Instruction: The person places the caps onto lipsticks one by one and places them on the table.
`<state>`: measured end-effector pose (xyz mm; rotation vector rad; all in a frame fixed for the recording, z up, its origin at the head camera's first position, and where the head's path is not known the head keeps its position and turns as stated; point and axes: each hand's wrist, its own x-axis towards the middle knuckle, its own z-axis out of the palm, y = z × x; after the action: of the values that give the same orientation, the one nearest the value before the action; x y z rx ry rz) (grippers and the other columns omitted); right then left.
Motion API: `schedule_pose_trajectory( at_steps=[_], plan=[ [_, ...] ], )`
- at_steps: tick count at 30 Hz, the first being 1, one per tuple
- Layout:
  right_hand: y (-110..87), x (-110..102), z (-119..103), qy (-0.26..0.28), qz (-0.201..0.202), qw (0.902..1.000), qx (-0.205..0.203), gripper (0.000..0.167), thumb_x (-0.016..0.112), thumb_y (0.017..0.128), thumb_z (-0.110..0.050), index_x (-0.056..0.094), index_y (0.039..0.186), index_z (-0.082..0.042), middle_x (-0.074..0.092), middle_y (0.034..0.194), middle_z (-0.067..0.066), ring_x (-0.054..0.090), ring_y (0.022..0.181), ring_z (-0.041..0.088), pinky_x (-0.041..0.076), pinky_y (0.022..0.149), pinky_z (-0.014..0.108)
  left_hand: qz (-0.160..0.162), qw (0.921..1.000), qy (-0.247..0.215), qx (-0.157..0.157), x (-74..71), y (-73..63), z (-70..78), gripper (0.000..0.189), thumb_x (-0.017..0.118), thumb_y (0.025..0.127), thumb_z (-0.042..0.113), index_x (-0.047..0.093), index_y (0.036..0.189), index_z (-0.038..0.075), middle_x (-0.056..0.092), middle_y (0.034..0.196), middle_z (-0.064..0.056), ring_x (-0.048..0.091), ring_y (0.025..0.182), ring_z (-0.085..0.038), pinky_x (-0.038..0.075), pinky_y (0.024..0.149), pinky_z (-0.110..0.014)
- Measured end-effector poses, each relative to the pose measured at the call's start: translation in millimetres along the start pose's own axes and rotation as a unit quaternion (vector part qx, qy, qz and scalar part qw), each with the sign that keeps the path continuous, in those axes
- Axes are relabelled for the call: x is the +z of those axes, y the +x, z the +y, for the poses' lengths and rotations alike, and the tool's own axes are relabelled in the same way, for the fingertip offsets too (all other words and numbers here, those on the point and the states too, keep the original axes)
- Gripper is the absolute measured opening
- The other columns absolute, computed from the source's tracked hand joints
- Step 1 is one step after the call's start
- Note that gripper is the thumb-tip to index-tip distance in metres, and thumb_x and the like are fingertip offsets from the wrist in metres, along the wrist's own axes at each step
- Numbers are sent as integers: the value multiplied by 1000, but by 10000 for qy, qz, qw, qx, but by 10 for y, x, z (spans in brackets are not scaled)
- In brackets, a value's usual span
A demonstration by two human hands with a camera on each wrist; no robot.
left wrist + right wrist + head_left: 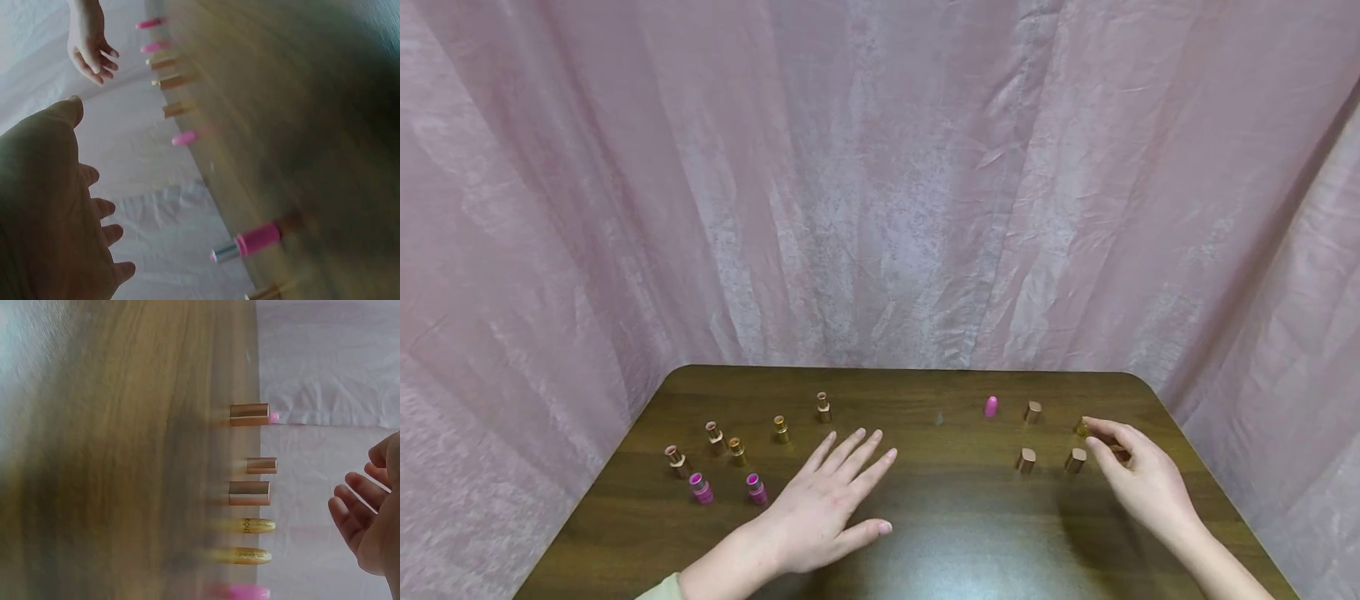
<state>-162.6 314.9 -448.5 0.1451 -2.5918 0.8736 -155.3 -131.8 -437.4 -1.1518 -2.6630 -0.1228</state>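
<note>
My left hand (pixel 831 510) hovers palm down over the middle of the table, fingers straight and spread, holding nothing. Left of it stand several uncapped lipstick tubes: rose-gold (pixel 676 461), gold (pixel 782 429) and magenta (pixel 756 489). My right hand (pixel 1138 477) hangs at the table's right side, its fingers loosely bent. In the head view its fingertips overlap a gold lipstick cap (pixel 1081 427); the right wrist view shows two gold caps (pixel 250 555) standing apart from that hand, which holds nothing. Beside them are rose-gold caps (pixel 1076 460) and a pink cap (pixel 991 407).
The brown wooden table (pixel 925 500) has rounded far corners. Pink curtains (pixel 880 208) hang behind it and on both sides. In the left wrist view, a magenta tube with a silver neck (pixel 257 239) stands nearest the camera, and the table surface looks blurred.
</note>
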Motion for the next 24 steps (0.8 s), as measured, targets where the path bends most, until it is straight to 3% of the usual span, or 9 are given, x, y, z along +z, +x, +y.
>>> schedule_pose_trajectory(
  at_steps=[3,8,13,16,22,24],
  plan=[
    [-62,-5,23,265,43,9993,243,32,61,104,-31,68,131,-15,72,118,4,57,93,-10,46,72,13,38,9997,-34,233,66,9,81,79,46,100,65,28,163,20,18,169,-6,17,154,-27,20,120,-57],
    [-178,30,74,561,6,9964,637,31,61,104,-31,69,127,-11,72,112,8,58,89,-7,44,75,11,57,9984,-54,569,189,3,169,80,51,99,65,33,161,17,34,163,-8,32,149,-27,31,117,-52],
    [-299,65,142,862,-77,9898,1135,31,61,105,-30,71,118,-5,71,89,3,62,74,7,49,62,21,132,9967,-232,770,318,-2,251,73,61,96,60,47,151,14,53,144,-3,50,133,-21,45,106,-41],
    [-352,53,214,1138,-177,9830,1433,35,58,106,-32,70,117,-1,72,89,-4,66,76,9,54,62,26,22,9958,-367,842,393,4,310,66,66,95,56,54,144,15,57,134,2,55,122,-16,51,94,-34],
    [-411,-55,442,1471,150,9732,1761,35,57,106,-27,67,116,4,72,87,-13,68,76,5,55,61,25,-333,9940,-354,977,519,84,447,54,73,92,50,61,134,19,61,119,9,58,103,-7,50,76,-22],
    [-418,-108,535,1569,344,9671,1971,29,58,106,-28,69,112,-2,71,83,-17,68,73,3,54,59,24,-397,9928,-328,1082,554,134,499,53,74,91,49,61,134,20,61,116,11,58,100,-5,49,74,-19]
  ],
)
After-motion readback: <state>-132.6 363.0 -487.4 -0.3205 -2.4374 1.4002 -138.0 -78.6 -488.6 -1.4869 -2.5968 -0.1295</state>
